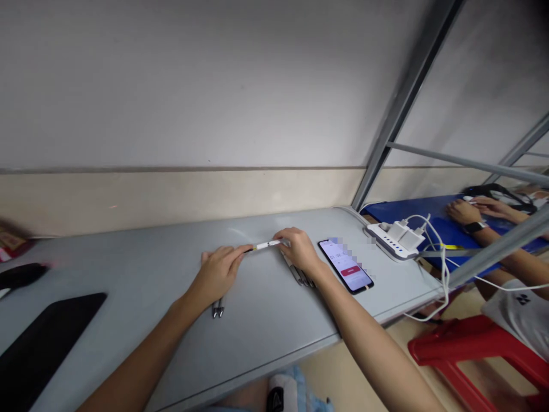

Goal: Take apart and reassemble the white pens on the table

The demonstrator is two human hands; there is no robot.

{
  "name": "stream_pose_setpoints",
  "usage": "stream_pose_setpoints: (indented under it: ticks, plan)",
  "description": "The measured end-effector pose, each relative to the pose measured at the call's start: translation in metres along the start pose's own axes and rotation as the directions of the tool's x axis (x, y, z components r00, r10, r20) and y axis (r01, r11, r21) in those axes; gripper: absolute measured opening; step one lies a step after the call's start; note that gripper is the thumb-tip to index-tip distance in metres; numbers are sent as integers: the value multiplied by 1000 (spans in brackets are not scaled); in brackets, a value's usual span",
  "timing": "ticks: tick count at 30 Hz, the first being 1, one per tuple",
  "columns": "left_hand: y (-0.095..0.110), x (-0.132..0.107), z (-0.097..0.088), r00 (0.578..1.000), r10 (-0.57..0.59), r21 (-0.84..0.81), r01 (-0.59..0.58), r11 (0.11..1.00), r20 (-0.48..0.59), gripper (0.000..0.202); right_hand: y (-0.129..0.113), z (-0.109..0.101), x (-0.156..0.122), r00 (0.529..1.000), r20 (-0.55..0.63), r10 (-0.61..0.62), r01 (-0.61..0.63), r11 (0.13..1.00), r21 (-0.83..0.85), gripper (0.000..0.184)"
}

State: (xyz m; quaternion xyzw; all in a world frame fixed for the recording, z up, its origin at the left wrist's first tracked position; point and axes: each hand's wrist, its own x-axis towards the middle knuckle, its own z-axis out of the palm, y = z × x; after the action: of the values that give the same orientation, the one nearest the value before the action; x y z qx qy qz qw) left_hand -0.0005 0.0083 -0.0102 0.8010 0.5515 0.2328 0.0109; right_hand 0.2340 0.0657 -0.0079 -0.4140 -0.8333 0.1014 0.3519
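A slim pen (266,245), white along its middle with a dark section towards the left, spans the gap between my two hands. My left hand (218,273) pinches its left end; the fingers cover that tip. Its right end is in the closed fingers of my right hand (297,247). Below my left hand, the metallic tips of two pens (218,309) stick out on the desk. Several more pens (300,277) lie side by side partly under my right hand and wrist, their upper parts hidden.
A lit phone (346,266) lies right of my right hand. Beyond it sits a white power strip (392,241) with plugs and cables. A black mat (51,337) and a dark mouse (21,276) are at left. Another person's hands (465,212) work over a blue table, near a red stool (476,337).
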Motion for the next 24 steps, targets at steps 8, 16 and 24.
stream_pose_setpoints:
  ticks: [8, 16, 24]
  plan:
    - [-4, 2, -4, 998, -48, 54, 50, 997, -39, 31, 12, -3, 3, 998, -37, 59, -61, 997, -56, 18]
    - [-4, 2, -5, 996, -82, 50, 83, 995, -18, 29, 11, -4, 2, 1000, 20, -15, 15, 1000, 23, 18]
    - [6, 0, -4, 999, -41, 17, 41, 999, 34, 29, -2, 0, 1, 989, 83, -126, 117, 987, 107, 18]
